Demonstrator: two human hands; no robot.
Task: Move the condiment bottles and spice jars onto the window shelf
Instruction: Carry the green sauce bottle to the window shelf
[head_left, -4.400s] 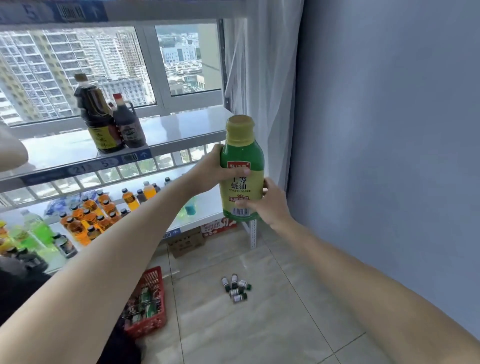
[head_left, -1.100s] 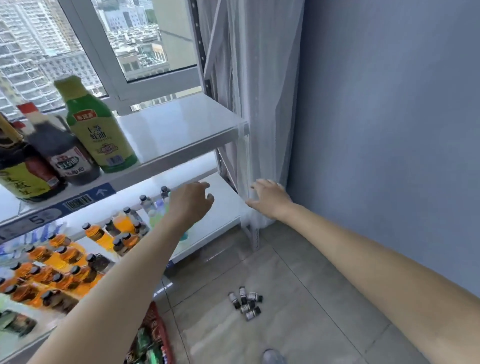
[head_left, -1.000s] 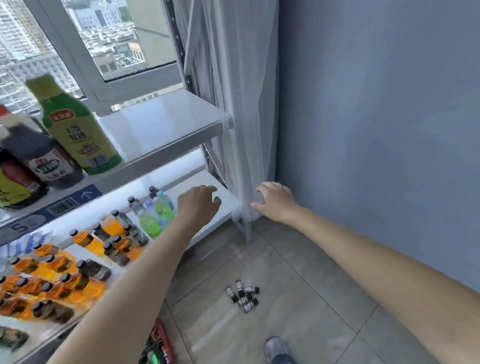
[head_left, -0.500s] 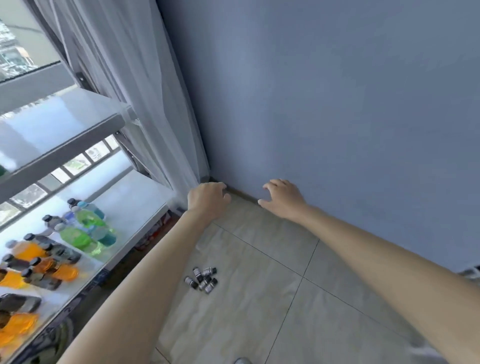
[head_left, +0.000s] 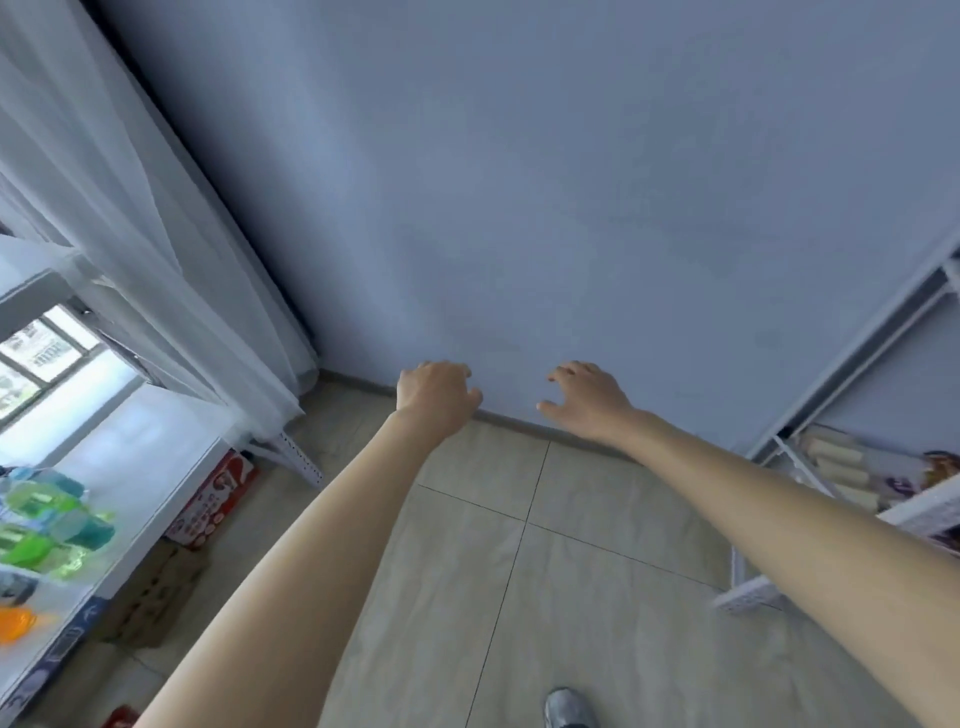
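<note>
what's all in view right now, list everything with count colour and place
wall: one, blue-grey, ahead
curtain: one, sheer white, left
window shelf unit: one, white, left edge
drink bottles: several, green, teal and orange, blurred, on a lower shelf at left
cardboard boxes: at least two, red-printed and brown, on the floor under the shelf
second shelf unit: one, white, right, holding pale packaged goods
floor: beige tiles
shoe: one, grey, bottom edge
left hand: empty, fingers loosely curled
right hand: empty, fingers spread
</note>
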